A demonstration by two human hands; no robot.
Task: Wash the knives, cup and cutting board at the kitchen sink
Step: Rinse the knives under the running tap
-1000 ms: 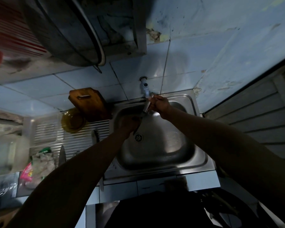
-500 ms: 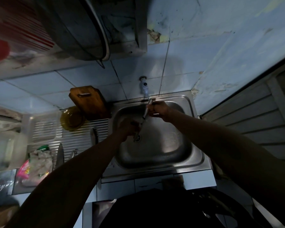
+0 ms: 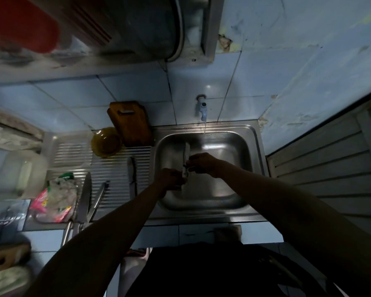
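Since the earlier frames, both hands are seen lower over the basin, away from the tap [image 3: 202,109], and the knife [image 3: 186,156] is now turned so that its blade points toward the back wall of the sink [image 3: 256,146].

From the head view, the knife is held above the middle of the basin. Its lower end is gripped by the left hand [image 3: 169,179], whose fingers are curled round it. The right hand [image 3: 202,163] is closed on the knife just above, with fingertips pinched on it near the base of the blade. A thin stream of water is seen falling from the tap at the sink's back edge, well apart from the blade.

On the ribbed drainboard [image 3: 116,168] to the left of the basin, a second knife [image 3: 132,174] is laid flat near the basin's left edge. A wooden cutting board [image 3: 130,123] is leaned upright against the tiled wall at the drainboard's back right corner, and an amber cup [image 3: 106,142] is tilted just beside it, touching its lower left side. Farther left, a large knife [image 3: 85,194] and tongs [image 3: 99,197] are laid near the drainboard's front edge, beside a crumpled plastic bag [image 3: 56,200].
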